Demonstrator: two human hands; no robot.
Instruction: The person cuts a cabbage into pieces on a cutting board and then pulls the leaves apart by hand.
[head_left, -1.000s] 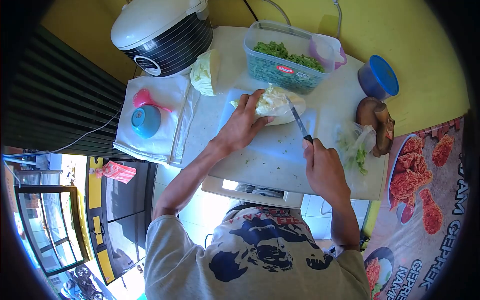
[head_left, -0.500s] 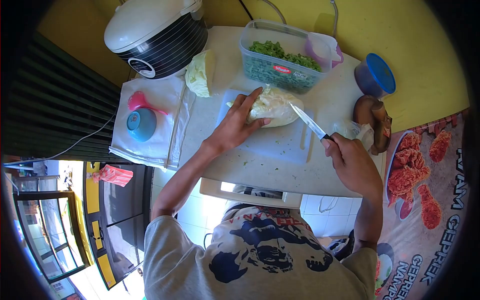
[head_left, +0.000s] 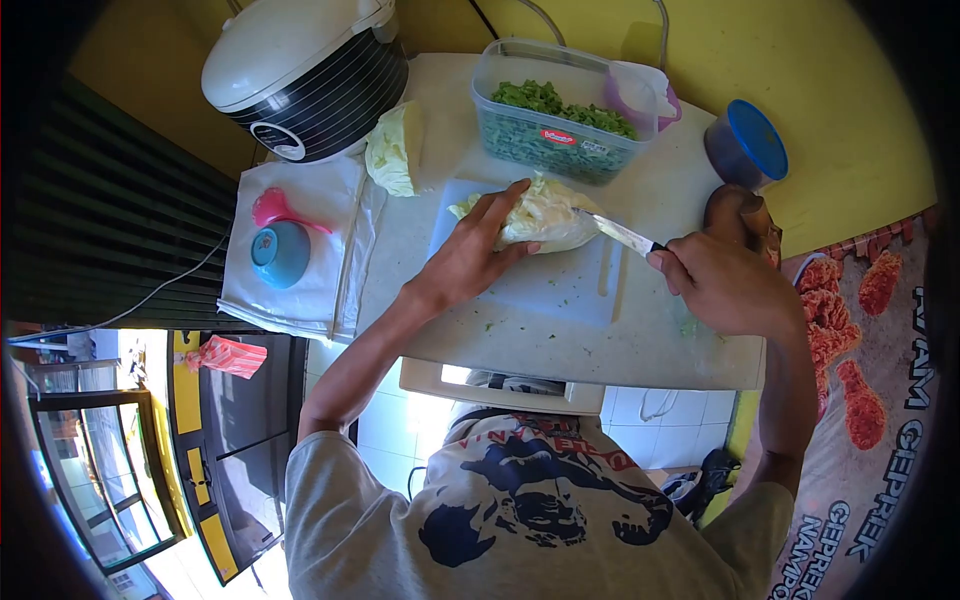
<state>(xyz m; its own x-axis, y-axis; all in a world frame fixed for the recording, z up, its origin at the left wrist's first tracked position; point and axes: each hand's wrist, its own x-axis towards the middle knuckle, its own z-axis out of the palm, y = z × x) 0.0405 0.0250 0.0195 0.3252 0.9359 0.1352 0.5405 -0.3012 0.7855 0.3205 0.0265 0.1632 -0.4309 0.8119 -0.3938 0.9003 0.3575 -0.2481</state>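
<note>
A pale cabbage piece [head_left: 555,218] lies on the white cutting board [head_left: 560,290]. My left hand [head_left: 472,250] grips its left side, thumb below and fingers over the top. In my right hand [head_left: 735,280] is a knife [head_left: 625,235] with a black handle, held almost flat. The tip of its blade touches the right part of the cabbage. Small green bits are scattered on the board. Just behind the board stands a clear plastic container [head_left: 555,148] with chopped green leaves [head_left: 575,112] inside.
At the back left is a rice cooker [head_left: 310,85], with another cabbage piece [head_left: 395,150] beside it. A blue bowl [head_left: 280,254] and a pink spoon [head_left: 272,208] rest on white sheets [head_left: 335,210]. A blue-lidded tub [head_left: 748,145] stands at the back right, behind a brown object [head_left: 735,212].
My right hand has moved right and outward, and the knife has turned flatter, its tip now at the cabbage's right side. My left hand keeps its hold.
</note>
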